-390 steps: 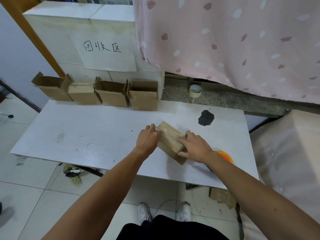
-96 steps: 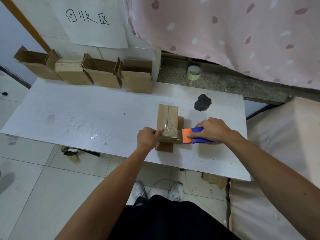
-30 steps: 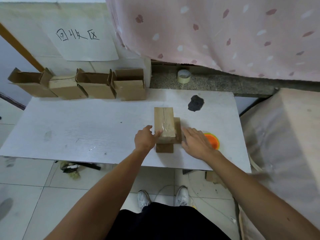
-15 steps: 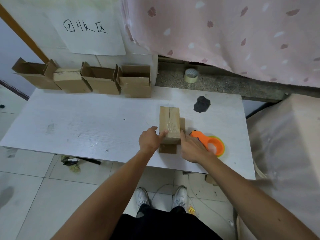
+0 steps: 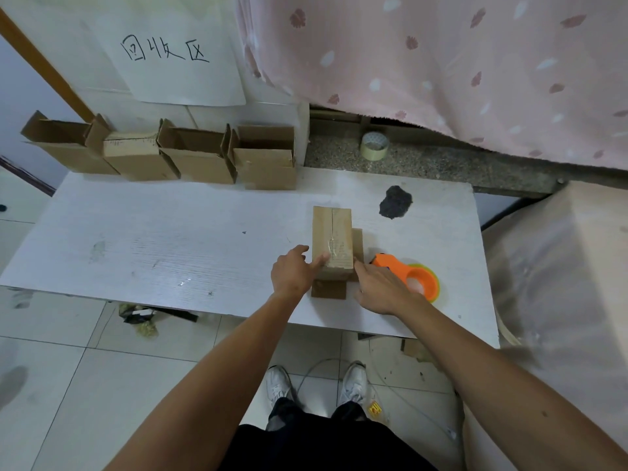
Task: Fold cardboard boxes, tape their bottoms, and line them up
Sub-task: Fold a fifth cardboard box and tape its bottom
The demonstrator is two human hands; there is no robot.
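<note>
Head view: left hand point(image 5: 292, 271) and right hand point(image 5: 377, 288) touch taped box point(image 5: 332, 237).

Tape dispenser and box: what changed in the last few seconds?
The right hand let go of the orange tape dispenser, which now lies on the table right of the taped box; that hand moved back to the box's near right edge. The left hand stays on its left side. The four boxes behind are unmoved.

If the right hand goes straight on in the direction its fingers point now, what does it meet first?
The taped cardboard box: the right hand points forward and slightly left at its near right corner, seemingly touching it. The orange tape dispenser lies off that line, to the right.
</note>
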